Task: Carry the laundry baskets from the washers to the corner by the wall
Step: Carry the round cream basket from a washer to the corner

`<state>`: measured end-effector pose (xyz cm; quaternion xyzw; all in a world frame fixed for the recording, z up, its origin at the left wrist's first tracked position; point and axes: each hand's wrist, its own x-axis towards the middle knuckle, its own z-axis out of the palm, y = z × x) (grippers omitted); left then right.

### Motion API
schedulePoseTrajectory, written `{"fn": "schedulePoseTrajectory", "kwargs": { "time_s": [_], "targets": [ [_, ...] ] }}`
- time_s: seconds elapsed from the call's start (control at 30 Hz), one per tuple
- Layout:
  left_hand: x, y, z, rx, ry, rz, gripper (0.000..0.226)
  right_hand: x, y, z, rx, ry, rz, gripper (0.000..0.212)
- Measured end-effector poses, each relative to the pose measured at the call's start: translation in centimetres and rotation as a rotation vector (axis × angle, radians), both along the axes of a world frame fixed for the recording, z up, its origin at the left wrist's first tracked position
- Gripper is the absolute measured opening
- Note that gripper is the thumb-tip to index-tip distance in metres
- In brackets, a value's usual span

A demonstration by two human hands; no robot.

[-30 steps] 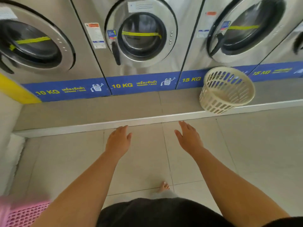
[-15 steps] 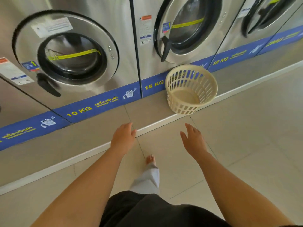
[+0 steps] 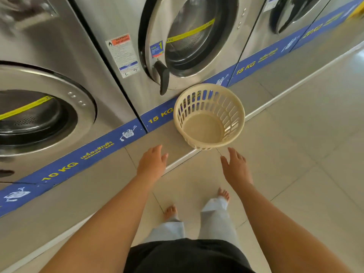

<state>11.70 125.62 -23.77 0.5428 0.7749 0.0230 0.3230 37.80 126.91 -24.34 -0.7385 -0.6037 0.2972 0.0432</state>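
Note:
A round cream laundry basket (image 3: 204, 127) with slotted walls stands empty on the raised grey step in front of the 15 KG washer (image 3: 189, 42). My left hand (image 3: 152, 161) is stretched out just below and left of the basket, fingers apart and holding nothing. My right hand (image 3: 235, 167) is stretched out just below and right of it, also with fingers apart and holding nothing. Neither hand touches the basket.
Steel front-loading washers line the back, a 10 KG washer (image 3: 39, 115) at the left. A white-edged step (image 3: 78, 194) runs along their base. My bare feet (image 3: 170, 211) stand on the pale tiled floor (image 3: 305, 154).
The view has moved right and closer, so the basket is now right in front of me. Both hands have come nearer to it, one on each side. The pink basket has left view.

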Motion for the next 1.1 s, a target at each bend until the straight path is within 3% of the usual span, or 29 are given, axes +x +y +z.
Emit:
{"fn": "schedulePoseTrajectory", "kwargs": {
  "time_s": [0.17, 0.57, 0.87, 1.1],
  "targets": [
    [3.0, 6.4, -2.2, -0.022, -0.005, 0.075, 0.052, 4.2, 7.5, -2.5, -0.046, -0.003, 0.012, 0.05],
    [12.6, 20.4, -10.8, -0.038, -0.099, 0.561, 0.048, 11.9, 27.0, -9.8, -0.116, -0.028, 0.171, 0.047],
    [10.6, 23.7, -21.1, -0.102, 0.062, 0.615, 0.053, 12.2, 36.5, -19.5, -0.115, -0.045, 0.171, 0.057],
    [8.7, 24.7, -26.5, 0.02, 0.006, 0.65, 0.051, 12.7, 41.2, -25.4, -0.025, 0.097, 0.199, 0.057]
  ]
}}
